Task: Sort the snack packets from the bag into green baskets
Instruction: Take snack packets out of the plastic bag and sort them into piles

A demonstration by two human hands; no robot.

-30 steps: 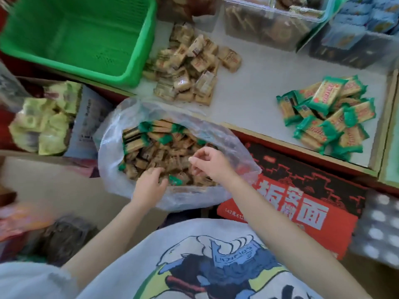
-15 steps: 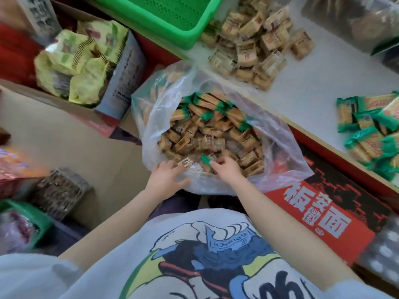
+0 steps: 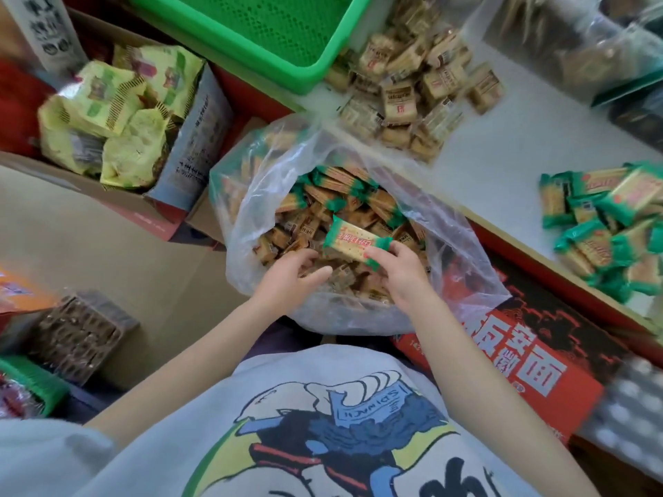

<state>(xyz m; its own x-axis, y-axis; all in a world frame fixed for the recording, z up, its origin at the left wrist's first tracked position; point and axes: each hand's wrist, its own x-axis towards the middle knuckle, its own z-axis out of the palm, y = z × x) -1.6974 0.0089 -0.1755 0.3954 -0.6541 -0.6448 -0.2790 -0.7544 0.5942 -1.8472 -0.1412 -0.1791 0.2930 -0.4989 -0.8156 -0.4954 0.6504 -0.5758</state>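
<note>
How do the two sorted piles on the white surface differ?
The brown pile holds squarish tan-and-brown packets; the green pile holds longer packets with green ends and an orange face. The brown pile lies right beside the green basket; the green pile lies apart, at the right edge. The packet pinched by the right hand matches the green pile. Both are loose heaps outside the basket.

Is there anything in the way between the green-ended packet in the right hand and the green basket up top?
Nothing solid blocks it. The right hand holds the green-ended cracker packet above the clear plastic bag. Toward the green plastic basket lie only the bag's raised far edge and the basket's near rim, so lifting it clears both.
</note>
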